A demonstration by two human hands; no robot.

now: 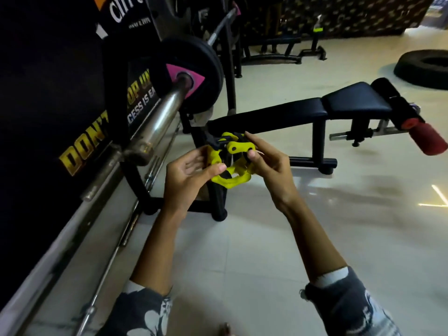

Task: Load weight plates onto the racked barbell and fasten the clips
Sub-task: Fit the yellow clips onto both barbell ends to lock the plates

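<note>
A yellow and black barbell clip (230,163) is held between both hands in the middle of the view. My left hand (189,175) grips its left side with the thumb on the ring. My right hand (266,161) pinches the yellow lever on top. The clip is off the bar. Up and left of it, the steel barbell sleeve (162,117) juts toward me, its end bare. One black weight plate (194,76) with a pink centre label sits farther up the sleeve against the rack.
A black rack upright (114,93) and its floor frame (174,207) stand left of the hands. A black bench (315,105) with red-ended rollers lies behind. A big tyre (424,69) rests at the far right. A dark banner wall runs along the left.
</note>
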